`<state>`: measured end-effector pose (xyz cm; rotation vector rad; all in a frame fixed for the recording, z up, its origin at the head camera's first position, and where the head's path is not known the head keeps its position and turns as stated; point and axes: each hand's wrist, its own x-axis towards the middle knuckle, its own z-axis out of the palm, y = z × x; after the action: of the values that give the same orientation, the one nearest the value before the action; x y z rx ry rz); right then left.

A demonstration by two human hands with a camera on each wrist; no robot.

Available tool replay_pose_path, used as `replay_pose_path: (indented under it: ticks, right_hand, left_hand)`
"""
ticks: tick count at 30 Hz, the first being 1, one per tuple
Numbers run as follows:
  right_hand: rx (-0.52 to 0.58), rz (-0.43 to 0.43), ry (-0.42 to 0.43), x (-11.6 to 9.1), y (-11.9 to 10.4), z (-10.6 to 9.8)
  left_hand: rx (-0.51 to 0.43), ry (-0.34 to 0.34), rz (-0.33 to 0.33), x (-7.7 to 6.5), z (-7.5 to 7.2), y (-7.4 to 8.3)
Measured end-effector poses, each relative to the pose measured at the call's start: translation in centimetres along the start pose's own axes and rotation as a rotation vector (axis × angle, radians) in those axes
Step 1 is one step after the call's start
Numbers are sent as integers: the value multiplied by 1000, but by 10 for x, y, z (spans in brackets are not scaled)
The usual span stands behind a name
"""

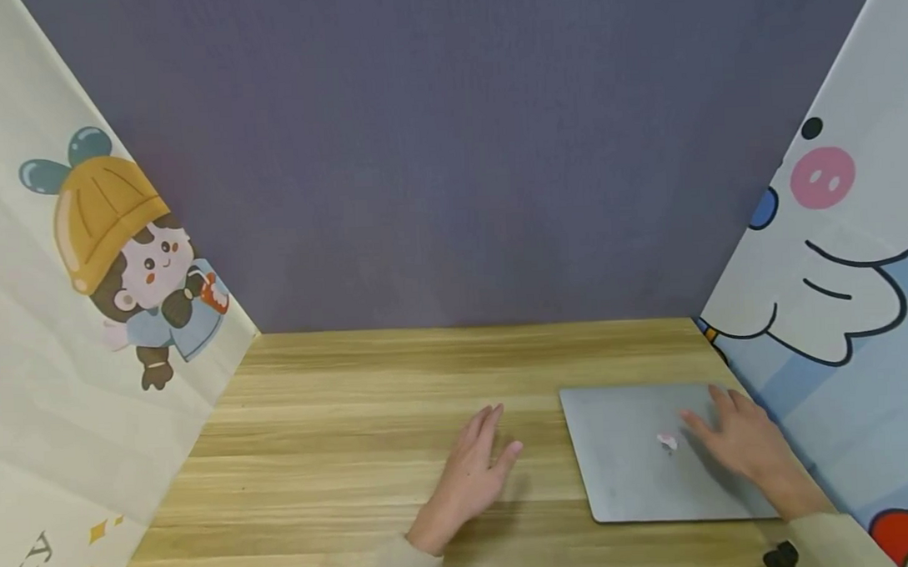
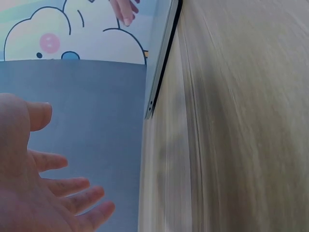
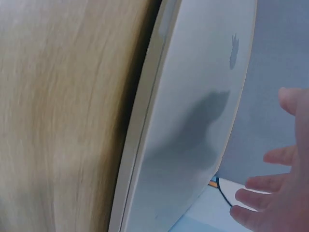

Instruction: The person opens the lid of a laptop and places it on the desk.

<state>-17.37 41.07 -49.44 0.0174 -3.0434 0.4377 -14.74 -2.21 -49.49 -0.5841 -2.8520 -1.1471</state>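
Observation:
A closed silver laptop (image 1: pixel 625 461) lies flat on the right part of the wooden table, a small shiny logo at the middle of its lid. Above the lid's right half hovers my right hand (image 1: pixel 748 440), fingers spread and holding nothing; its shadow falls on the laptop (image 3: pixel 193 87) in the right wrist view. My left hand (image 1: pixel 468 475) is over the table to the left of the laptop, fingers extended and thumb apart. In the left wrist view that hand (image 2: pixel 43 183) shows an empty palm, with the laptop's thin edge (image 2: pixel 161 63) beyond it.
The wood-grain table (image 1: pixel 340 454) runs back to a grey-blue panel (image 1: pixel 465 166). On the left stands a white panel with a cartoon child (image 1: pixel 156 269). A panel with a cartoon pig (image 1: pixel 858 244) rises close along the laptop's right side.

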Motion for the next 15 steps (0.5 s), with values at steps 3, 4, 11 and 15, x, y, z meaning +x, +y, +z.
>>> replay_pose_path:
  ticks: [3, 4, 11, 15]
  right_hand:
    - [1, 13, -20, -1, 8, -1]
    - [2, 17, -26, -2, 10, -1]
    - [16, 42, -56, -2, 25, -4]
    - [19, 74, -91, -3, 31, -7]
  left_hand:
    - [-4, 0, 2, 0, 2, 1]
    - [-5, -1, 0, 0, 3, 1]
    - [-22, -1, -3, 2, 6, 4]
    - [-34, -8, -7, 2, 7, 6]
